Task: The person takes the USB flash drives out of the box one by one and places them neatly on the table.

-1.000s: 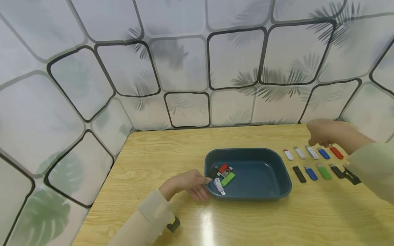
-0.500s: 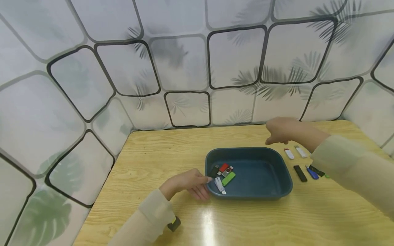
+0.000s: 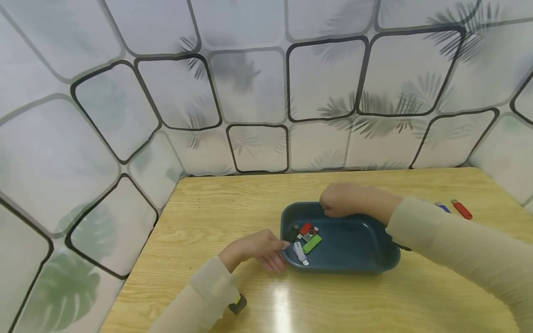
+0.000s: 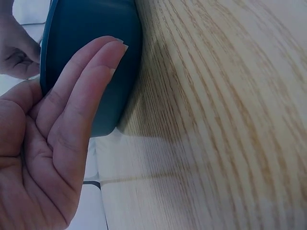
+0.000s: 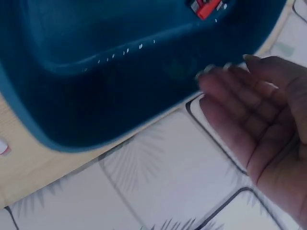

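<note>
A dark blue plastic bin [image 3: 350, 254] stands on the wooden table. My left hand [image 3: 260, 248] holds its left end, thumb over the rim and fingers along the outer wall, as the left wrist view shows. At that end lie several USB sticks: a white one [image 3: 300, 253], a green one [image 3: 312, 243], a red one [image 3: 306, 228], a black one [image 3: 293, 232] and a silver swivel one. Over the bin's back rim hovers my right hand [image 3: 340, 200]. Its fingers are loosely bent in the right wrist view, with nothing seen in the palm [image 5: 268, 143].
On the table's right side a red USB stick [image 3: 462, 209] and a blue one [image 3: 443, 206] show past my right sleeve [image 3: 441, 236]. The sleeve hides other sticks laid out there. A patterned cloth wall [image 3: 258, 101] rises behind the table.
My right hand has swept left from above the rows of USB sticks to the bin's back rim. The left hand and the sticks in the bin have kept their places.
</note>
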Available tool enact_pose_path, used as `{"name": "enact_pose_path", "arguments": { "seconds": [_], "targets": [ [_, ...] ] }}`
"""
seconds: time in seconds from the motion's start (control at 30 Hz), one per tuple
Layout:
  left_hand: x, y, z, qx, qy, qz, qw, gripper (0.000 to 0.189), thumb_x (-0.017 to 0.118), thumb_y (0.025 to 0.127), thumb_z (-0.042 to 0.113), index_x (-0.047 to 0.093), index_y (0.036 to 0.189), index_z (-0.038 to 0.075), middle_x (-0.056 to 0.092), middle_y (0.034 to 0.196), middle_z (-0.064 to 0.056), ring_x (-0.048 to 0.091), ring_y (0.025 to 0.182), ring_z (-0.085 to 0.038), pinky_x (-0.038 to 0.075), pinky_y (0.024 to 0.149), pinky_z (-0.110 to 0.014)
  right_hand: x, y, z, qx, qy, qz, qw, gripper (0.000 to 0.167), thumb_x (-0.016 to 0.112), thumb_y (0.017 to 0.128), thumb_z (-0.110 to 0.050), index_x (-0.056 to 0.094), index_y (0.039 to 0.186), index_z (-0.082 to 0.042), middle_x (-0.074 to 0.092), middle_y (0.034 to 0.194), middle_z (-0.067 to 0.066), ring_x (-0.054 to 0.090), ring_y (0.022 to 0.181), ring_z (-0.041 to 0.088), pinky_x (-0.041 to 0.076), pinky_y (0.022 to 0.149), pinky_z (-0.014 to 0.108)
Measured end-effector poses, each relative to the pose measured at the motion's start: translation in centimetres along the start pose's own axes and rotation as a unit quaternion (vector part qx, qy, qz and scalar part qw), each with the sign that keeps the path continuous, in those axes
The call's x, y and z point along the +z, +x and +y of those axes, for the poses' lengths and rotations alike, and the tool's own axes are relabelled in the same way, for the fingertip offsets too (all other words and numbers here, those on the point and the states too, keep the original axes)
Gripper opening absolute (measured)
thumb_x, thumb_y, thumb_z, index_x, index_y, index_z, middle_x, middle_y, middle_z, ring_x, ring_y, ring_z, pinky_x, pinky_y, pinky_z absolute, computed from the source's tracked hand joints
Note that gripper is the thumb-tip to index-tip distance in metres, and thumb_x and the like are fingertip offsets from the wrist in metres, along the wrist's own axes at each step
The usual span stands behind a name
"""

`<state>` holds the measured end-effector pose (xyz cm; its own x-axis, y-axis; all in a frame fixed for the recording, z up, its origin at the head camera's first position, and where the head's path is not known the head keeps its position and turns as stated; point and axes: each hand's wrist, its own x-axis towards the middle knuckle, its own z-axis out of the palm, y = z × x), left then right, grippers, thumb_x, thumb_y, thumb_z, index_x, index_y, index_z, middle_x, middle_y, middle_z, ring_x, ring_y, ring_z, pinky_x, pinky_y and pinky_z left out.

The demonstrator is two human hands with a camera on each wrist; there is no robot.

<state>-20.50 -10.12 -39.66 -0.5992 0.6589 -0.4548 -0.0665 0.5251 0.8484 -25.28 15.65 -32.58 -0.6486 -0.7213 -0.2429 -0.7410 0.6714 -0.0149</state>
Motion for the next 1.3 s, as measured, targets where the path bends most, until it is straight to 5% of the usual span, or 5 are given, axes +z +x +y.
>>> {"name": "enact_pose_path", "arguments": {
  "seconds": [0.3,0.57,0.87,1.03,1.3],
  "targets": [
    [0.0,0.0,0.0,-0.001,-0.012,-0.004,0.9999,0.042,0.046,0.099,0.025,0.069,0.087,-0.008,0.071,0.080,-0.020,0.072,0.072,-0.027,0.060,0.063,-0.036,1.5,2.0,-2.9,-0.092,-0.072,-0.018,0.9930,0.011,0.063,0.085,-0.012,0.060,0.074,-0.012,0.050,0.061,-0.006,0.039,0.054,0.007,0.038,0.048,0.023],
    [0.1,-0.2,0.2,0.010,-0.001,-0.005,0.9999,0.043,0.044,0.100,0.024,0.067,0.091,-0.012,0.071,0.082,-0.022,0.072,0.074,-0.030,0.060,0.063,-0.035,2.7,2.0,-5.3,-0.262,-0.233,0.048,0.9354,0.003,0.065,0.088,-0.018,0.067,0.089,-0.015,0.064,0.078,-0.009,0.051,0.060,0.000,0.043,0.049,0.013],
    [0.1,-0.2,0.1,0.012,-0.007,-0.005,0.9999,0.042,0.044,0.100,0.021,0.067,0.092,-0.013,0.070,0.083,-0.024,0.071,0.075,-0.031,0.060,0.062,-0.036,4.3,2.7,-5.7,-0.335,-0.300,0.055,0.8915,0.016,0.066,0.085,-0.022,0.067,0.100,-0.025,0.066,0.093,-0.014,0.055,0.077,-0.001,0.046,0.061,0.010],
    [0.0,-0.2,0.2,0.007,-0.003,-0.006,1.0000,0.041,0.044,0.100,0.021,0.066,0.092,-0.013,0.070,0.083,-0.024,0.071,0.075,-0.032,0.060,0.063,-0.036,5.2,3.0,-6.0,-0.346,-0.308,0.060,0.8843,0.012,0.063,0.088,-0.024,0.067,0.099,-0.025,0.065,0.095,-0.015,0.055,0.082,0.001,0.047,0.065,0.013],
    [0.1,-0.3,0.2,0.010,-0.009,-0.007,0.9999,0.041,0.043,0.101,0.020,0.066,0.093,-0.014,0.070,0.083,-0.024,0.071,0.076,-0.033,0.060,0.064,-0.037,5.8,3.2,-6.7,-0.315,-0.302,0.052,0.8983,0.016,0.065,0.086,-0.024,0.067,0.102,-0.025,0.063,0.100,-0.016,0.053,0.085,0.002,0.049,0.076,0.017]
  ]
}}
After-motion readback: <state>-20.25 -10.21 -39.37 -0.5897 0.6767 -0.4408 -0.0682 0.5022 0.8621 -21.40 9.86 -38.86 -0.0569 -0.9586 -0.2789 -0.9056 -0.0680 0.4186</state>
